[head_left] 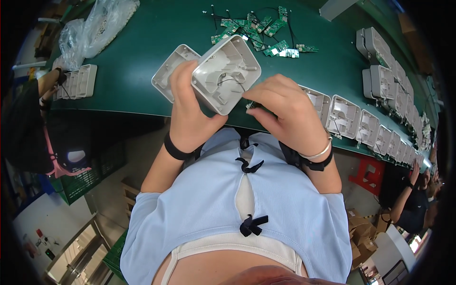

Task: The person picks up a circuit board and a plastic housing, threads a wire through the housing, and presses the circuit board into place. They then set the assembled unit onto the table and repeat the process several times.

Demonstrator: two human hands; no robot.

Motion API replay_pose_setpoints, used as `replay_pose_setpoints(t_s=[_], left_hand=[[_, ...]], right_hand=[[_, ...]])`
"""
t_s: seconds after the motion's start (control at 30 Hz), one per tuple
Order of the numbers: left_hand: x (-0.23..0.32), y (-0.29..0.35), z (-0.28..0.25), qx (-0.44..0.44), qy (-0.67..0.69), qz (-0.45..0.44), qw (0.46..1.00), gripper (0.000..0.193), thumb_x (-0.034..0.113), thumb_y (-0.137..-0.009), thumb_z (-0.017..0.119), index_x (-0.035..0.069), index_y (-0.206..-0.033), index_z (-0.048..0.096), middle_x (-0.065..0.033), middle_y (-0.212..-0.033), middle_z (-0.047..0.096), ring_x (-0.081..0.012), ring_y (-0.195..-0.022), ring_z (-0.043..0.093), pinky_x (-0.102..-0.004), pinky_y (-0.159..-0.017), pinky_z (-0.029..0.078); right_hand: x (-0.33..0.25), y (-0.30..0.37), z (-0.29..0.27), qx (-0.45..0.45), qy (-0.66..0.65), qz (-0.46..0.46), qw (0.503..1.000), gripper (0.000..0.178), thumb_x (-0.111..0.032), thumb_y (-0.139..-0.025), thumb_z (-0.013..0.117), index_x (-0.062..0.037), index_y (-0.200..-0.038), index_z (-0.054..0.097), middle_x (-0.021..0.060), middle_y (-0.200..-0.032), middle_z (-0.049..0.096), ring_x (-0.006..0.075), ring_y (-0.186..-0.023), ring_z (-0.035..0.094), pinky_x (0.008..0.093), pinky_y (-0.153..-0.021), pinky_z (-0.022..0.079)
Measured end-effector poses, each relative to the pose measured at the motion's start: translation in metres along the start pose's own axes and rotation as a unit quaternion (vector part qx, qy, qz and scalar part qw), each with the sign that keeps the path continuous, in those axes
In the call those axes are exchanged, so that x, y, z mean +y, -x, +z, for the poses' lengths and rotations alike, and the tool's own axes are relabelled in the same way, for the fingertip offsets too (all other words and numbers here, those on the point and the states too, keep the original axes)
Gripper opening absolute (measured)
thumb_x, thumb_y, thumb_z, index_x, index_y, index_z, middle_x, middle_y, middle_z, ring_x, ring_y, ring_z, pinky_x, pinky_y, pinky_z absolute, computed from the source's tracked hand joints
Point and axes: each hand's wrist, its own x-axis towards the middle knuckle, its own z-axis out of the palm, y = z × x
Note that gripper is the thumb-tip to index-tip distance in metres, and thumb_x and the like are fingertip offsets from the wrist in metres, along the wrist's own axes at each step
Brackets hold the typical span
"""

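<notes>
A light grey plastic housing (237, 59), open side up, is tilted in my left hand (185, 111). The thumb presses near its lower corner and the fingers wrap its left side. Behind it, to the left, is a second grey housing (172, 64); I cannot tell whether it rests on the table or is held too. A thin dark wire (236, 80) curves out of the front housing to the closed fingertips of my right hand (287, 107). Below those fingertips a small piece (250, 105) shows, partly hidden.
Green circuit boards (266, 33) with black wires lie on the green table (142, 28). Rows of grey housings (344, 114) line the right side, some stacked (380, 78). At left are a clear plastic bag (102, 28), more housings (85, 80) and another person's arm (49, 80); other people's hands (414, 172) show at right.
</notes>
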Motion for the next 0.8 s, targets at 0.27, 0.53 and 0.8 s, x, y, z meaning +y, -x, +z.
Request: replay_pose_setpoints(t_s=[0.27, 0.53, 0.8], left_hand=[[-0.004, 0.000, 0.005, -0.031, 0.008, 0.076, 0.997, 0.104, 0.002, -0.065, 0.088, 0.004, -0.153, 0.032, -0.0225, -0.149, 0.041, -0.0433, -0.135, 0.048, -0.0472, -0.109, 0.046], [0.001, 0.002, 0.009, -0.027, 0.069, 0.000, 0.997, 0.106, 0.003, -0.065, 0.089, 0.004, -0.154, 0.032, -0.0216, -0.150, 0.041, -0.0419, -0.134, 0.050, -0.0456, -0.107, 0.050], [-0.003, 0.009, 0.017, -0.021, 0.162, -0.081, 0.983, 0.106, 0.003, -0.067, 0.088, 0.004, -0.155, 0.030, -0.0185, -0.150, 0.039, -0.0351, -0.136, 0.051, -0.0431, -0.104, 0.054]], right_hand=[[0.001, -0.001, 0.003, -0.030, -0.049, 0.014, 0.998, 0.036, 0.000, -0.078, 0.080, -0.0018, -0.113, 0.070, 0.0120, -0.104, 0.070, 0.0353, -0.096, 0.065, 0.0433, -0.087, 0.052], [0.002, 0.004, 0.010, 0.020, -0.001, 0.072, 0.997, 0.032, 0.000, -0.075, 0.081, -0.0054, -0.104, 0.069, 0.0082, -0.097, 0.069, 0.0318, -0.093, 0.063, 0.0428, -0.083, 0.050], [0.006, 0.014, 0.015, 0.047, 0.070, -0.059, 0.995, 0.028, -0.006, -0.071, 0.085, -0.0101, -0.095, 0.070, 0.0045, -0.094, 0.067, 0.0270, -0.089, 0.062, 0.0397, -0.078, 0.047]])
